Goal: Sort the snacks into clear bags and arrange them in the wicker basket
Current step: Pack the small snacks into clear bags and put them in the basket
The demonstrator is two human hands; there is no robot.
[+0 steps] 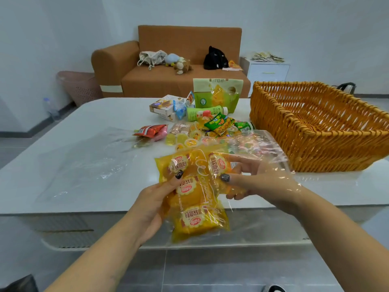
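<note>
Your left hand (156,199) grips the clear bag (212,207) from outside, fingers curled under it and the thumb, with its dark painted nail, pressed on the front over the yellow bread packets (189,192) already inside. Your right hand (250,180) is in the bag's mouth, the plastic draped over the knuckles and wrist, and it pinches one more yellow bread packet (219,167) between thumb and curled fingers (the thumbnail glitters dark grey). Both hands hold the bag over the near edge of the white table (63,165), the two thumbs close together.

Just beyond your fingertips lies the snack pile: small yellow jelly cups (185,140), a green peanut packet (220,123), a green bottle (202,112) on its side, and a tall green pouch (216,94) standing behind it. Off to the far left of your left hand sit a red packet (151,130) and small boxes (164,106). A second clear bag (88,161) lies flat on the table, well to the left of your left hand.

The wicker basket (315,127) stands beyond and to the right of your right hand, near it but apart, with nothing visible inside. Far past both hands are an orange sofa (168,81) with soft toys (179,63), a black bag (214,57), and a white cabinet (267,70).
</note>
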